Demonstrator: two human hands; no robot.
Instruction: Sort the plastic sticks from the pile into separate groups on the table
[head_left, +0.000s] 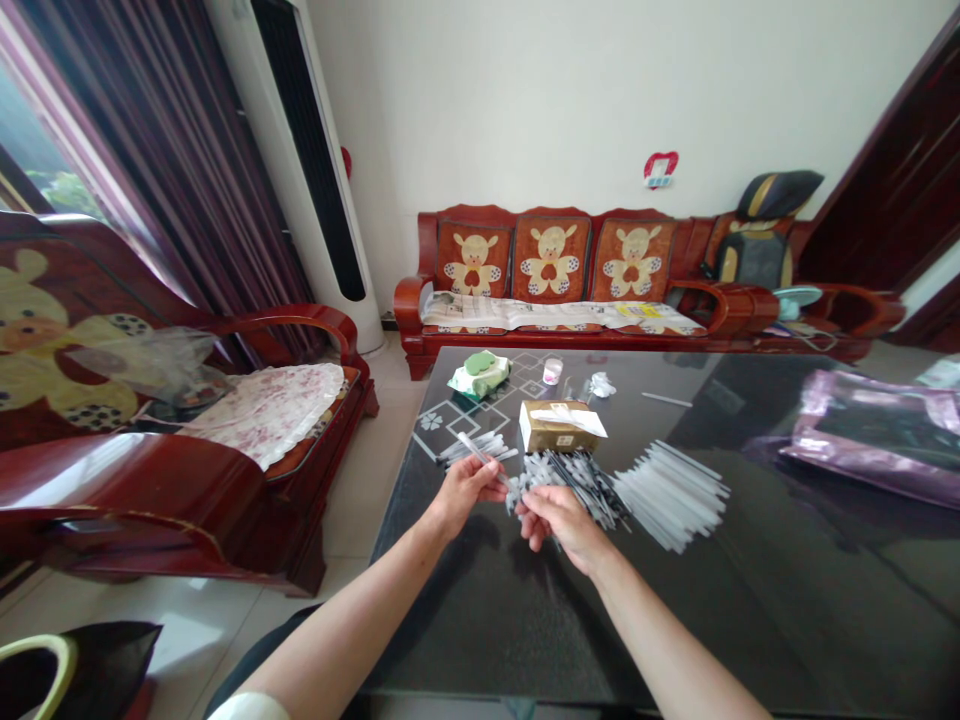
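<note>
My left hand (472, 490) is closed on a thin translucent tube (474, 447), which tilts up and to the left. Close beside it, my right hand (555, 520) has thumb and fingers pressed together; what they hold is too small to make out. Both hands are over the near edge of a heap of small whitish pieces (537, 468). Mixed in and just right of these lie many thin black sticks (589, 485). A fanned pile of pale translucent tubes (673, 494) lies farther right. Behind my left hand is a smaller bunch of tubes (491, 447).
The dark glossy table (750, 620) carries a tissue box (559, 428), a green wipes pack (480, 374), a small white jar (553, 371), crumpled tissue (602, 385), a lone tube (667, 399) and a purple plastic bag (877, 435). Wooden sofas stand behind and left.
</note>
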